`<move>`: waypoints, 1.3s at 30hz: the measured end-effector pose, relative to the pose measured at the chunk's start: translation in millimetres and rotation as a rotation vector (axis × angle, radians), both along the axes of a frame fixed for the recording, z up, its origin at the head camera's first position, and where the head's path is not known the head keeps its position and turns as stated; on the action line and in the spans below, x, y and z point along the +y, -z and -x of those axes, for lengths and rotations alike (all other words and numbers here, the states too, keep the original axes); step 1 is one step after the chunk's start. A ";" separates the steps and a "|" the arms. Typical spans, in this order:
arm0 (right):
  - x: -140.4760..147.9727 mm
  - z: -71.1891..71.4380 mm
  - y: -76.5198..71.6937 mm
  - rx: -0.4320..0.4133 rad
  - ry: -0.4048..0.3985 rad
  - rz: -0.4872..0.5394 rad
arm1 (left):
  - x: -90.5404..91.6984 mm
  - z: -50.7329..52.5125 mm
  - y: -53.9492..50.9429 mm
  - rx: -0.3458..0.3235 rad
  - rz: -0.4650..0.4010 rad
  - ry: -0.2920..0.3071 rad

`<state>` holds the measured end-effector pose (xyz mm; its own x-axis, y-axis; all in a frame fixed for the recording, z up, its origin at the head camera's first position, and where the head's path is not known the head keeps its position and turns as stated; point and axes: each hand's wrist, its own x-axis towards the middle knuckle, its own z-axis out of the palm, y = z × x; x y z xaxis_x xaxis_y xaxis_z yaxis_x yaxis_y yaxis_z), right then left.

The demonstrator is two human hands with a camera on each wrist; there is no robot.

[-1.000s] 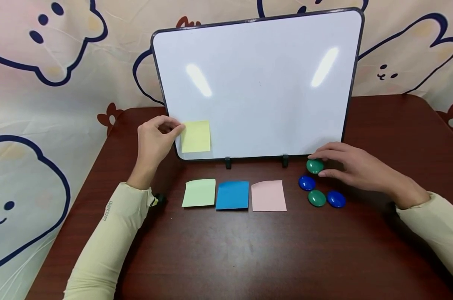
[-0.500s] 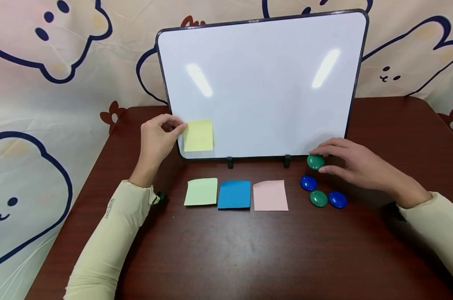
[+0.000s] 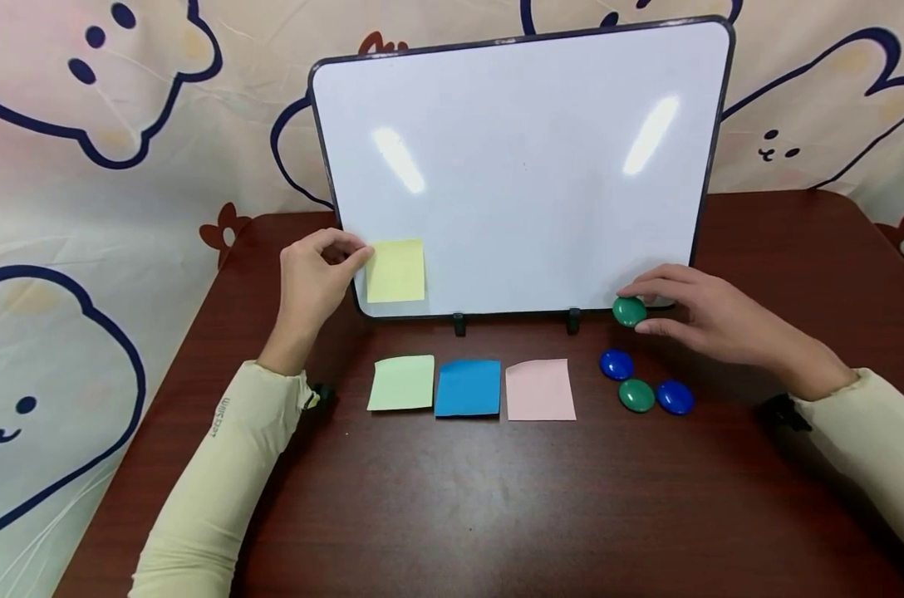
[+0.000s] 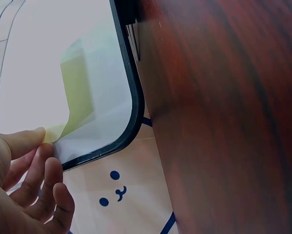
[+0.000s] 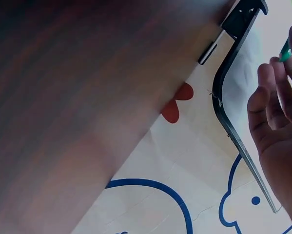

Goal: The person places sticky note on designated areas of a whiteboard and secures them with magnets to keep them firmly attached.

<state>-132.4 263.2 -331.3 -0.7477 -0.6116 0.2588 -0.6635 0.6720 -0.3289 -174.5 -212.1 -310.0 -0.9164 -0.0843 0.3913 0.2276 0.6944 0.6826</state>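
Note:
My left hand [image 3: 313,278] pinches the left edge of a yellow sticky note [image 3: 396,272] between thumb and forefinger, in front of the whiteboard [image 3: 527,183] at its lower left corner. In the left wrist view the yellow note [image 4: 78,92] bends in front of the board. At the lower right of the board, my right hand [image 3: 709,320] holds a round green magnet [image 3: 629,311] between thumb and fingertips. Only a sliver of that green magnet [image 5: 285,52] shows in the right wrist view.
On the dark wooden table [image 3: 467,515] lie a light green note [image 3: 402,383], a blue note [image 3: 468,388] and a pink note [image 3: 539,390] in a row. To their right are two blue magnets [image 3: 616,365] and another green magnet [image 3: 636,395]. Black feet [image 3: 573,321] support the board.
My right hand has lifted the green magnet slightly away from the other magnets, up towards the board's lower edge. The left hand keeps its pinch on the yellow note; the view shifted a little.

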 end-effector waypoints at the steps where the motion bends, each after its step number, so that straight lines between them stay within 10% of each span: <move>1: -0.2 0.4 0.1 -0.006 0.000 0.002 | -0.2 -0.2 -0.2 -0.002 0.001 -0.002; 39: -52.5 -24.8 -4.7 -0.065 -0.153 0.041 | -0.6 -2.1 -5.1 -0.047 0.025 0.010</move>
<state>-107.6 210.8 -326.7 -0.6628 -0.7094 0.2397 -0.7332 0.5502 -0.3996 -172.4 -212.7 -304.9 -0.9346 -0.0660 0.3495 0.2024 0.7094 0.6751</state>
